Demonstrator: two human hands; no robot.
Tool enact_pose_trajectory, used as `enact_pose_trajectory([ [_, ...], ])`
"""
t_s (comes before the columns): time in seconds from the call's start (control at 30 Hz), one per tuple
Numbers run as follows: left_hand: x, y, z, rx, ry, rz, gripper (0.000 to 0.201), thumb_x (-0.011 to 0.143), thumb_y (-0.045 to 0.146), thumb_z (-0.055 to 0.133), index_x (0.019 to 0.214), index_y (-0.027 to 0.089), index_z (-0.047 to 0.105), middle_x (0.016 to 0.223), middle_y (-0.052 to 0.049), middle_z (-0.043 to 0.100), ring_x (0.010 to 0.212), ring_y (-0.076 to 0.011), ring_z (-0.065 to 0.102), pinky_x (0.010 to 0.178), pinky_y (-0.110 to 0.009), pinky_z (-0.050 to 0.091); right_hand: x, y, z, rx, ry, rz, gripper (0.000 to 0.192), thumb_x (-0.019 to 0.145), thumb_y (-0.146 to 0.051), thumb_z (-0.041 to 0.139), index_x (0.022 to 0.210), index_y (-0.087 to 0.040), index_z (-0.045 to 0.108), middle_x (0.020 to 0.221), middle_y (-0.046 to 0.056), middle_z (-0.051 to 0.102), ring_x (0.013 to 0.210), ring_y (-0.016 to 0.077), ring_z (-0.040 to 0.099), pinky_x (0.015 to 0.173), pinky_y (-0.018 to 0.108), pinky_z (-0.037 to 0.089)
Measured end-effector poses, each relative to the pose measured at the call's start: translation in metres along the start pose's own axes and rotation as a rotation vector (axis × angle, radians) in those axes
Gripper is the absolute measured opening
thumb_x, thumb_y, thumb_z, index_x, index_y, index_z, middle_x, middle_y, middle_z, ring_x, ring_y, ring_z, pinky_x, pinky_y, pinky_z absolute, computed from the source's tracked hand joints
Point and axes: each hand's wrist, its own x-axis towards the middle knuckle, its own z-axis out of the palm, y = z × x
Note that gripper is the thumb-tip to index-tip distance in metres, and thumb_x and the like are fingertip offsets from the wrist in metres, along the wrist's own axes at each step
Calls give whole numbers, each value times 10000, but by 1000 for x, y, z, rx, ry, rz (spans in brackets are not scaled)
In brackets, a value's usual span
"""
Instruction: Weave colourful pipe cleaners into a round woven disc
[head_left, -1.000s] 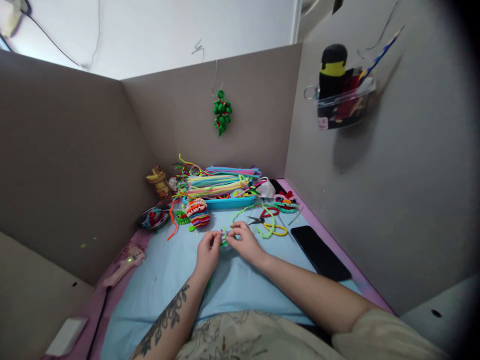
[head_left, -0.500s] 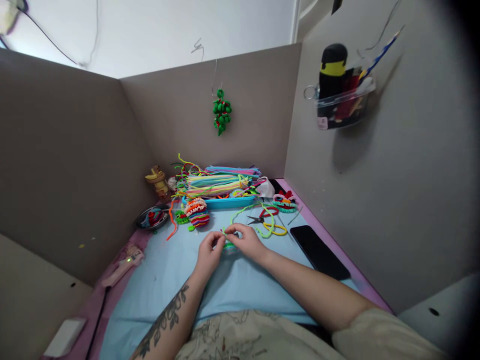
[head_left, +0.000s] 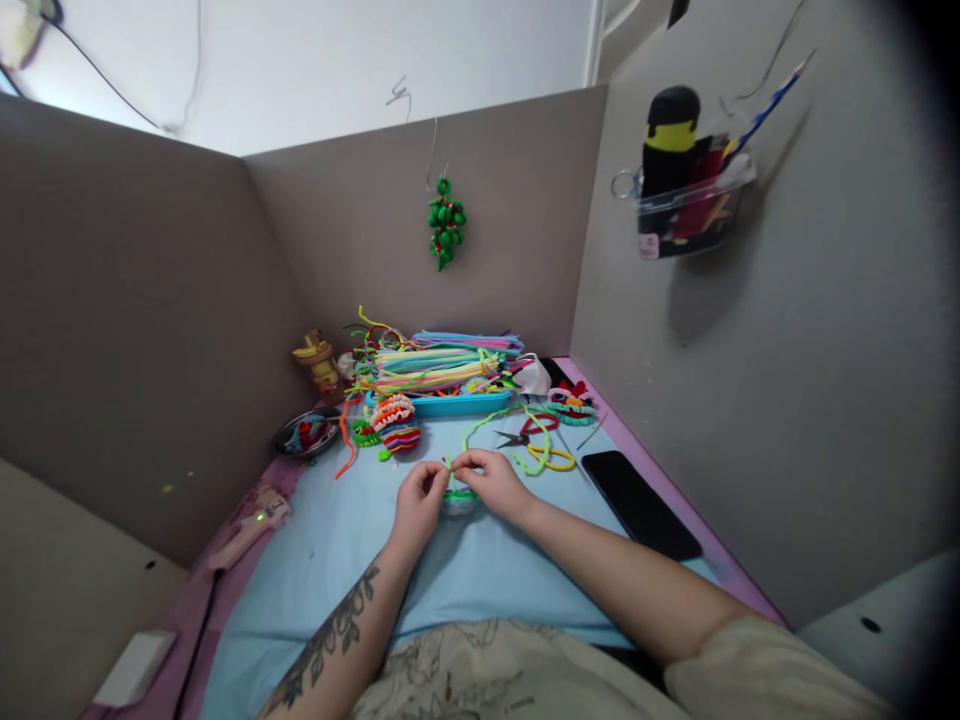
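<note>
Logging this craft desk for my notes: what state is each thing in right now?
Left hand: pinching the pipe-cleaner piece.
Right hand: pinching its green end.
Scissors: lying on the mat, blades shut.
Phone: flat, screen dark.
Tray: heaped with pipe cleaners.
Green ornament: hanging on the wall.

tray (head_left: 450, 405) behind hands – phone (head_left: 637, 503) right | scissors (head_left: 517, 438) btwn | dish (head_left: 304, 436) left

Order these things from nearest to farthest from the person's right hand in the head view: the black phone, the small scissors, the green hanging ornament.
From the right hand:
1. Small scissors, just beyond the hand on the blue mat.
2. Black phone, flat at the right edge.
3. Green hanging ornament, up on the back wall.
</note>
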Motion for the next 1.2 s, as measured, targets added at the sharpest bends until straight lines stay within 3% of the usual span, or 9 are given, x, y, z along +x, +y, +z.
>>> enact_pose_trajectory([
  [0.17,5,2,-5,-247,-24,-169,356,778,453,508,930,151,621,847,-61,629,778,-172,565,696,-270,427,9,14,-1,327,45,186,123,632,-290,615,647,-171,588,542,-41,536,519,96,465,539,227,364],
  [0.3,7,5,-10,-293,-114,-224,305,720,427,600,797,135,638,759,-52,630,709,-156,553,665,-254,411,13,20,-1,524,104,293,237,545,-344,698,620,-164,564,518,-45,511,490,85,430,501,218,335],
  [0.47,8,2,-13,-321,-137,-264,238,657,355,679,649,133,591,622,-17,583,571,-113,503,569,-229,381,12,16,-2,572,91,315,252,531,-352,726,616,-159,587,549,-29,547,526,98,470,538,231,358],
  [0.6,13,-3,-19,-534,-82,-373,226,636,307,693,637,150,531,611,14,539,544,-92,499,560,-223,404,13,11,-7,700,92,356,279,597,-395,685,759,-178,621,723,16,623,676,141,562,600,254,408],
  [0.7,16,-6,-22,-669,-79,-415,245,626,288,704,643,152,501,631,17,528,573,-92,521,595,-235,440,14,9,-8,625,64,266,263,593,-324,703,804,-192,617,749,-1,614,677,122,552,609,242,416],
  [0.83,17,-9,-22,-665,-77,-431,226,643,275,695,654,159,501,609,33,520,557,-78,515,578,-211,444,12,8,-4,559,84,211,238,569,-271,714,757,-193,591,655,-33,578,593,100,517,569,227,403],
  [0.97,17,-11,-21,-680,-115,-475,160,702,286,650,773,162,577,716,-4,603,618,-98,563,624,-237,475,13,14,-3,616,138,345,253,536,-284,732,698,-178,568,623,-40,569,545,94,514,542,232,413],
  [1.1,17,-10,-20,-749,-120,-546,252,732,256,624,968,173,601,895,-55,647,752,-136,616,695,-266,500,18,24,-4,710,194,501,283,505,-263,740,685,-169,543,551,-45,566,491,100,522,505,235,414],
  [1.2,15,-10,-19,-733,-144,-542,325,698,187,657,1017,169,597,913,-62,651,763,-141,625,737,-286,503,21,30,-4,764,241,553,264,521,-226,725,688,-168,529,507,-47,560,459,102,523,481,227,404],
])
